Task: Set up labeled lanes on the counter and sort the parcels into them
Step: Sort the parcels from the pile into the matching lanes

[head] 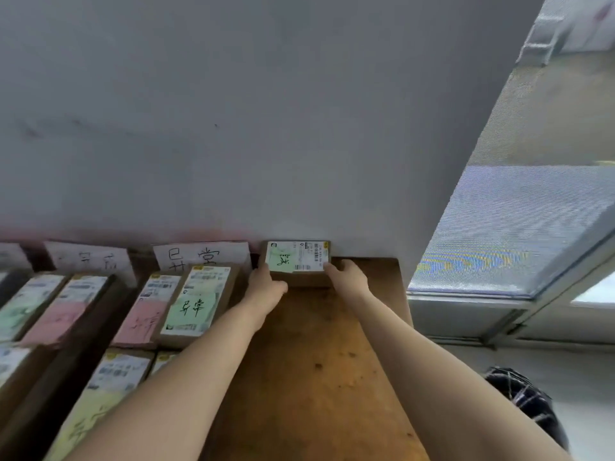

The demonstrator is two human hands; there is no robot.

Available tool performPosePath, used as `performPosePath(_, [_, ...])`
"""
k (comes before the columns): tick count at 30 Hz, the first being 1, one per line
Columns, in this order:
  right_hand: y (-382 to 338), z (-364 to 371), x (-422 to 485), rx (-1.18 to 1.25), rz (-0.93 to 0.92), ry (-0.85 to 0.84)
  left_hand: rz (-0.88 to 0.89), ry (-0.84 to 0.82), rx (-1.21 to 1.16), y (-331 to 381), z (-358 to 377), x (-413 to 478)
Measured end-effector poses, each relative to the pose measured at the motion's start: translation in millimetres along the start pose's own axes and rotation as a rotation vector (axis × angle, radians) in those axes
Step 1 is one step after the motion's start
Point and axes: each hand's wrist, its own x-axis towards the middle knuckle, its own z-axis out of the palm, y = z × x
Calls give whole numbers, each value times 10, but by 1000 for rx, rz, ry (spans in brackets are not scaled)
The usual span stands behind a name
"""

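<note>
Head: left hand (265, 289), right hand (350, 278) hold rectangular cardboard parcel (297, 261).

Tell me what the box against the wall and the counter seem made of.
Box: brown cardboard, matte, judging by its plain tan sides; a white-and-green paper label covers the top. Counter: probably wood, worn, with orange-brown grain and dark spots.

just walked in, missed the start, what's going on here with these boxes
A person grips a small parcel with the left hand and right hand, one at each side, at the far end of the counter, right by the wall. To its left, other parcels lie in rows in front of handwritten paper labels leaning on the wall.
</note>
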Motion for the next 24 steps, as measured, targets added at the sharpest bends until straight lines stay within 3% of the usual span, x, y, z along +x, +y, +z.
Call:
performPosePath(7, [4, 131, 292, 241, 108, -113, -103, 99, -61, 40, 118, 202])
performPosePath(13, [18, 62, 201, 265, 154, -16, -135, 119, -118, 129, 175, 82])
performPosePath(20, [-78, -323, -232, 630, 11, 86, 11, 38, -164, 242, 87, -357])
performPosePath(24, [-338, -468, -681, 622, -77, -52, 176, 104, 73, 354, -249, -691])
